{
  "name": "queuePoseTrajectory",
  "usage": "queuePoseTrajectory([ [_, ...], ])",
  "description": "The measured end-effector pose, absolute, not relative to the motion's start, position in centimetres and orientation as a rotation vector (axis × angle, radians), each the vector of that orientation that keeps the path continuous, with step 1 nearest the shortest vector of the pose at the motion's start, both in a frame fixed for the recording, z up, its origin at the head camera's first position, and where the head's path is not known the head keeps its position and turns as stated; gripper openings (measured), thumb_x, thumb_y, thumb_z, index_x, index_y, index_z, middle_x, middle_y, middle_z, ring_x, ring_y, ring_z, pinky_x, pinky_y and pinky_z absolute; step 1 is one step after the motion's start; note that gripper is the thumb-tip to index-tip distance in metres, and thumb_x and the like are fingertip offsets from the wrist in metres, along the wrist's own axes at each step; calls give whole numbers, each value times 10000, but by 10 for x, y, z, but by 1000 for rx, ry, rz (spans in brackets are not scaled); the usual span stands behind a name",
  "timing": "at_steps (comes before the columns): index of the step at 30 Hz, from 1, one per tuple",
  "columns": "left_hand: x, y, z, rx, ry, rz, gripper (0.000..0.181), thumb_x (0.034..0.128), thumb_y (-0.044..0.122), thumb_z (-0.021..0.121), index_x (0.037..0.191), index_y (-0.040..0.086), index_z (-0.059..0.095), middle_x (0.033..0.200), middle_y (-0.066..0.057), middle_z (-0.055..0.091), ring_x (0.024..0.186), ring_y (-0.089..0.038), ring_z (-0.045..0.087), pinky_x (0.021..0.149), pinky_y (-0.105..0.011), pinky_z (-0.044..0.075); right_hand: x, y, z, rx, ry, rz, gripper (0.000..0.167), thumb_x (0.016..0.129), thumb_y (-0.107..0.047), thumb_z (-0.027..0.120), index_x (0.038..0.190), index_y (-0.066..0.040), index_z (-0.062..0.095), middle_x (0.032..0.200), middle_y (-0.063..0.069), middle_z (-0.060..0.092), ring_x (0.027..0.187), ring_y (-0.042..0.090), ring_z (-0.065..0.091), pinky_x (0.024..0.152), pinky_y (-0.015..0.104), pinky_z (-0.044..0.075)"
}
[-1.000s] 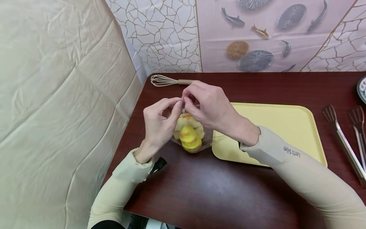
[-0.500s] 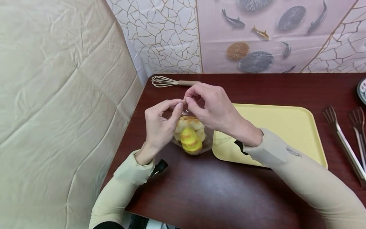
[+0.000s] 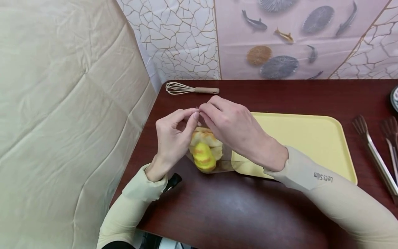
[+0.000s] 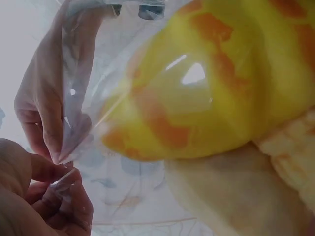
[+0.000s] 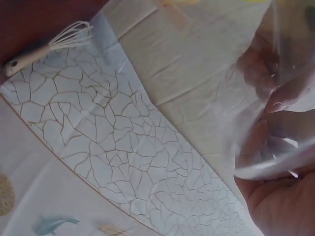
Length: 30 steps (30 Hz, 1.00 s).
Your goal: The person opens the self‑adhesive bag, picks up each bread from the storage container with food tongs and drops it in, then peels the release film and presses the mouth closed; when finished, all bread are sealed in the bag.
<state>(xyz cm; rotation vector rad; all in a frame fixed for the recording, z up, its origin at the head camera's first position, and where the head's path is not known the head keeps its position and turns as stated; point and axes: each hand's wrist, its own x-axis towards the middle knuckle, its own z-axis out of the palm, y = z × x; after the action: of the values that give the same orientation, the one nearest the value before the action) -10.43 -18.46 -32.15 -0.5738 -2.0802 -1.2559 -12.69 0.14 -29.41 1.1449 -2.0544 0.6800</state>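
Observation:
A clear plastic bag hangs below both hands in the head view. Inside it are a yellow bread roll with orange-brown bands and paler bread pieces. The left hand pinches the gathered top of the bag between thumb and forefinger. Close against it, the right hand pinches the same part; its fingertips are partly hidden. Up close in the left wrist view, the yellow roll shows through the shiny film. The right wrist view has the bag's film stretched by the fingers.
A yellow tray lies right of the bag, partly under the right forearm. Behind the hands is a whisk. Metal-handled utensils lie at the right, and a dish is cut off by the frame. Beige padded fabric borders the left side.
The right hand has turned and its wrist has come lower, uncovering the whisk's handle. The bag's contents have swung slightly down and left. The left hand has barely moved.

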Motion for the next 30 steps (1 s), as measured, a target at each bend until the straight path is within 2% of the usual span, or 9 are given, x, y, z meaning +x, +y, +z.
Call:
queuePoseTrajectory([
  [5,-102,-182,-320,-606,-2083,-1057,90,962,-27,741,980,-76,813,734,-148,721,598,-185,566,587,-200,417,-131,-2,-295,1144,-1946,535,100,957,41,678,869,2,649,785,91,605,616,208,549,529,279,507],
  [9,-101,-181,-321,-612,-2072,-1005,79,949,-34,741,952,-65,814,683,-127,669,578,-184,523,548,-265,410,-134,-5,-297,1140,-1907,500,123,926,53,640,826,-10,607,752,81,560,577,199,489,501,269,457],
  [12,-101,-181,-323,-612,-2062,-1054,81,947,-36,739,947,-68,813,697,-137,695,585,-174,548,541,-276,431,-137,-4,-299,1166,-1928,629,77,912,60,643,862,1,635,772,96,589,591,196,527,529,281,498],
  [17,-101,-183,-324,-614,-2052,-1171,87,953,-42,730,960,-72,812,760,-157,757,634,-146,603,578,-197,449,-140,-2,-301,1180,-1989,1006,62,895,61,649,879,8,678,779,103,655,661,179,583,604,301,520],
  [23,-99,-183,-324,-596,-2062,-1330,108,967,-55,712,1003,-107,799,809,-205,787,730,-79,696,680,-168,516,-142,-1,-299,1068,-2107,1346,81,904,11,686,855,-13,747,762,82,720,677,127,611,660,195,482],
  [26,-99,-183,-323,-557,-2064,-1434,122,978,-54,702,1023,-123,792,822,-239,786,752,-4,691,689,-159,520,-142,0,-296,1000,-2183,1567,94,933,17,699,873,-9,767,746,84,758,638,77,667,649,152,526],
  [30,-99,-183,-323,-475,-2055,-1533,140,998,-43,688,1043,-135,784,794,-279,762,743,58,679,673,-143,513,-143,2,-294,875,-2234,1884,98,970,42,690,912,15,764,732,127,782,606,65,738,621,226,611],
])
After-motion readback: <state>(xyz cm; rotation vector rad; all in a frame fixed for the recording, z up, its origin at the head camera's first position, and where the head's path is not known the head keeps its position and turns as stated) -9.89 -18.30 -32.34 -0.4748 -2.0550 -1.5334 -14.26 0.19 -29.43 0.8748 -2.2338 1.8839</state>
